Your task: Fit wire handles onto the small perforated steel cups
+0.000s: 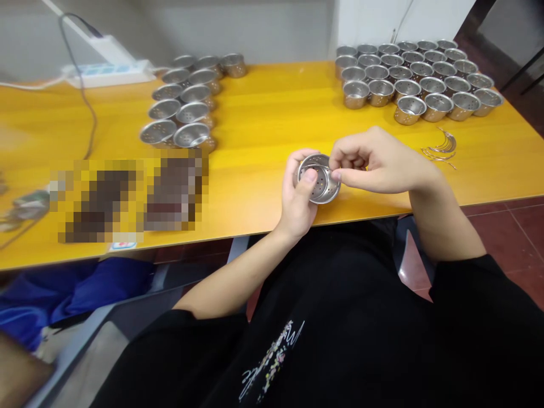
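My left hand [300,195] holds a small perforated metal strainer cup [325,194] tilted toward me above the table's front edge, its thumb pressing inside the cup. Closed in a pinch at the cup's right rim is my right hand [369,161]. A thin curved wire [321,165] shows across the inside of the cup and runs to those fingertips; its ends are hidden. Several loose curved wires [444,144] lie on the table to the right of my right hand.
Rows of similar strainer cups stand at the back right [408,107] and back left [193,113] of the yellow table [272,107]. Two pixelated dark objects [174,192] lie at left, near a white power strip [110,73] and cables. Blue clothing [106,289] of another person shows at lower left.
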Demonstrator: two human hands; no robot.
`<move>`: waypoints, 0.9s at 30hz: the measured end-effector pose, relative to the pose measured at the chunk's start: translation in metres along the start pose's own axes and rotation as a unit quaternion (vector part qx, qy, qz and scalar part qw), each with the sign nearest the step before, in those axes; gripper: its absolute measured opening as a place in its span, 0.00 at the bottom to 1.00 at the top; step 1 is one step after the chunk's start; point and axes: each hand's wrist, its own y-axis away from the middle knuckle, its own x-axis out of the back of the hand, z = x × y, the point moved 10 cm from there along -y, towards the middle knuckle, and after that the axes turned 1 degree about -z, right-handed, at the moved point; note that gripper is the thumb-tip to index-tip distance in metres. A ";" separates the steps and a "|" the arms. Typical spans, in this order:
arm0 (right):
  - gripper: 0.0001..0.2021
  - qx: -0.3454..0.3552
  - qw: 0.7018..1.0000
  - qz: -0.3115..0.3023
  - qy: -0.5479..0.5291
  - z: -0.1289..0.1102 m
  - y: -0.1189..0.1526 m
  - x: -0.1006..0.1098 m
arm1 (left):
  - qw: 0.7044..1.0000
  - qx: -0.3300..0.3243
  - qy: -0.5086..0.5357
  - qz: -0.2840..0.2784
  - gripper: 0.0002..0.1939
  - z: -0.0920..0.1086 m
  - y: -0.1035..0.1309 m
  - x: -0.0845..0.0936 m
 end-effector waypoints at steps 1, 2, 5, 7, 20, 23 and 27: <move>0.03 0.000 1.000 0.007 0.004 -0.001 0.000 0.002 | 1.000 0.003 -0.003 -0.003 0.34 -0.001 0.000 0.000; 0.02 0.004 1.000 0.008 0.006 -0.002 0.000 0.002 | 1.000 0.004 -0.006 -0.006 0.33 -0.002 0.000 0.000; 0.02 0.025 1.000 -0.004 0.009 -0.011 0.001 -0.001 | 1.000 -0.009 -0.007 -0.016 0.31 -0.001 -0.001 -0.002; 0.03 0.033 0.999 -0.015 0.008 -0.016 0.001 -0.003 | 1.000 -0.020 -0.007 -0.019 0.31 0.000 -0.002 -0.003; 0.09 0.040 0.997 -0.068 -0.014 -0.011 0.004 -0.006 | 0.998 -0.012 -0.036 -0.049 0.37 -0.005 -0.002 -0.005; 0.12 0.051 0.996 -0.067 -0.007 -0.013 0.003 -0.005 | 0.997 -0.035 -0.035 -0.053 0.35 0.000 0.000 -0.005; 0.15 0.059 0.995 -0.074 0.006 -0.012 0.002 -0.008 | 0.996 -0.060 -0.049 -0.042 0.33 0.005 0.002 -0.004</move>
